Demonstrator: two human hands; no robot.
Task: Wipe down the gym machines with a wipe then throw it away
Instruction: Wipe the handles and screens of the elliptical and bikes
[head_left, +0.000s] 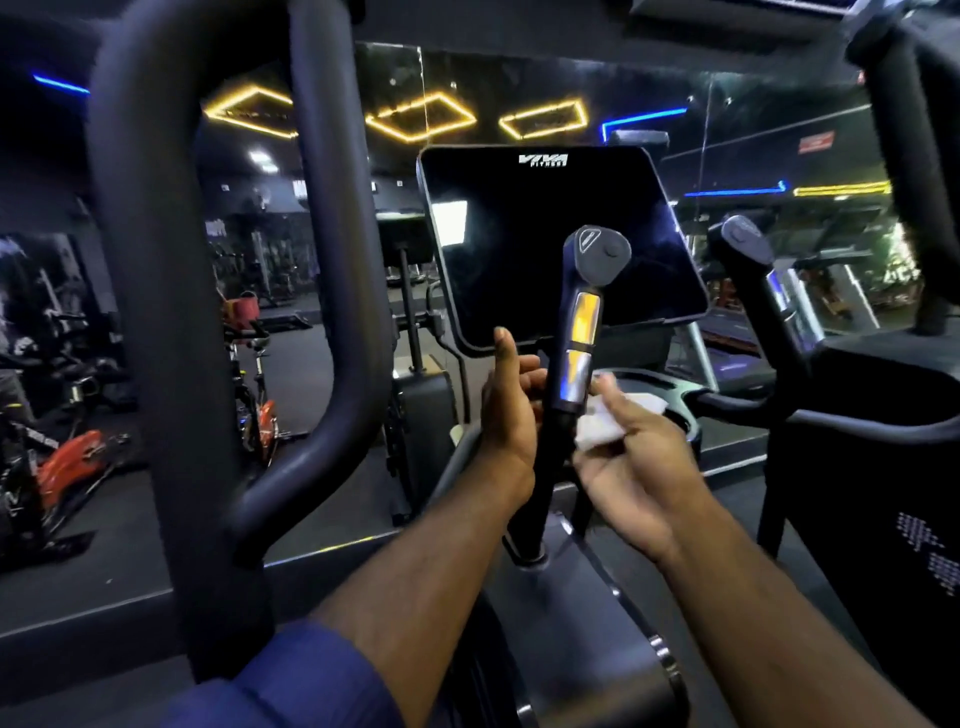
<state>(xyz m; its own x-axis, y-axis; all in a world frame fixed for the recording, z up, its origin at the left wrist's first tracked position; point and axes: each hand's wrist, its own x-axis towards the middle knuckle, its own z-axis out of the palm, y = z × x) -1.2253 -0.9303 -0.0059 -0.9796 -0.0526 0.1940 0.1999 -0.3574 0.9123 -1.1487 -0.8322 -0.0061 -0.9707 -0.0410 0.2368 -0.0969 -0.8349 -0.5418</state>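
White wipe (597, 430) on the job: the right grip (631, 460) pinches it between thumb and curled fingers and presses it to the right flank of the pulse-sensor handle (575, 364), just below the lower of the 2 shiny metal plates. On the other side, the left grip (511, 410) has its fingers curled onto the handle's stem and its thumb pointing straight up. How far those fingers wrap behind is hidden by the stem. It reads as a brace, steadying the stem so the wipe can bear down without the handle giving. So 1 grip steadies and 1 grip scrubs.

Behind the handle stands the dark console screen (561, 244), unlit. Off to the right is a 2nd handle (745, 254) of the same shape, well apart from both grips. The big curved moving arm (156, 322) fills the left of the view, with spin bikes (78, 467) on the floor beyond.

My read is that wiping is in mid-course on this machine, and the plates and rounded cap above look like the natural next stretch. No bin is in sight, so the throw-away step seems a long way off. That wipe is small and folded, so it could slip from the pinch on the rounded stem.
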